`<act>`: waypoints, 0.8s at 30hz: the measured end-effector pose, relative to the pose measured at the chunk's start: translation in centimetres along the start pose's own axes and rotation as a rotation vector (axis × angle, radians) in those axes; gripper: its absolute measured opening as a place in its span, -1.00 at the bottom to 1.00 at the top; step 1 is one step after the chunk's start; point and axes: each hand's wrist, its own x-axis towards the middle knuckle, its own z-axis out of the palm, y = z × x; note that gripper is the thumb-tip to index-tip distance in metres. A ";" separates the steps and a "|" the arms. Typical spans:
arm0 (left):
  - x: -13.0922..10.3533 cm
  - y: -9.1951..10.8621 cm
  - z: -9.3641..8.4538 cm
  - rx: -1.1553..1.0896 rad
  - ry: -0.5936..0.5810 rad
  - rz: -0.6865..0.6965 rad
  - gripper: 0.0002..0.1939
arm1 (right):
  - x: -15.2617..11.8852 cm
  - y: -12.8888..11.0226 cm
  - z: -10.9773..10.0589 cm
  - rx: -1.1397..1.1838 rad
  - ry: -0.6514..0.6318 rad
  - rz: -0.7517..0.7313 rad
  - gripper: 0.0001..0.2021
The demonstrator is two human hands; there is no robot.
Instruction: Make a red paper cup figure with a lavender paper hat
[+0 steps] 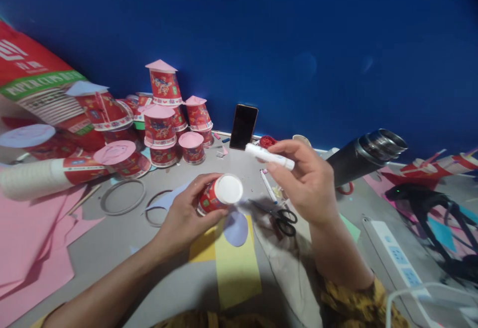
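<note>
My left hand is wrapped round a red printed paper cup, whose white round base faces up towards me. Between the thumb and fingers of my right hand is a white tube, held nearly level above and to the right of the cup. Just below the cup, a lavender paper circle lies over yellow paper. Black-handled scissors and a white pen rest on the table below my right hand.
Several red cups with pink paper tops stand stacked at the back left. A phone leans on the blue wall. Pink paper covers the left side. A dark flask, a power strip and a black frame are at right.
</note>
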 end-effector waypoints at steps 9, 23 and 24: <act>1.4 -0.9 0.0 -0.088 0.136 -0.172 -0.50 | -1.0 8.4 -3.0 -0.339 -0.142 0.326 -0.72; 1.2 -2.4 1.9 0.159 0.133 -0.123 -0.44 | -6.4 13.4 -2.4 -0.744 -0.282 -0.040 -0.74; 1.1 -2.6 2.0 0.165 0.132 -0.115 -0.43 | -6.6 13.0 -2.2 -0.742 -0.249 -0.084 -0.73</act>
